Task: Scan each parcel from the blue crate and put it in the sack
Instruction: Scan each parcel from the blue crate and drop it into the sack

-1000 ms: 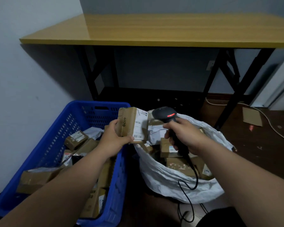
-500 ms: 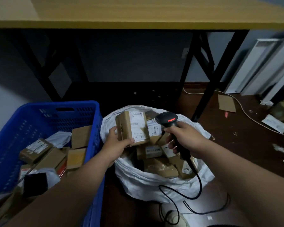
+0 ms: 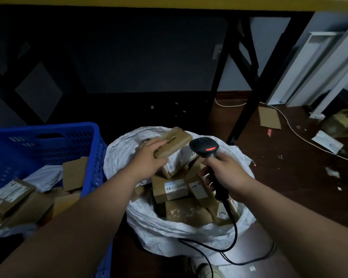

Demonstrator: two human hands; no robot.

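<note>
Our left hand [image 3: 149, 159] grips a brown parcel [image 3: 174, 141] over the open white sack [image 3: 169, 233] on the floor, beside the blue crate [image 3: 48, 141]. Our right hand [image 3: 227, 171] is closed round the black scanner [image 3: 206, 147]; its red light seems lit.

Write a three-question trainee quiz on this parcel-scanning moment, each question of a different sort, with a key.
1. True or false: the left hand holds a brown parcel above the white sack.
2. Multiple choice: the right hand grips A) a tape roll, B) a black scanner, C) a pen.
3. Fill in: unscanned parcels wait in the ___ crate, on the person's left.

Key: 1 true; 2 B; 3 blue.
</note>
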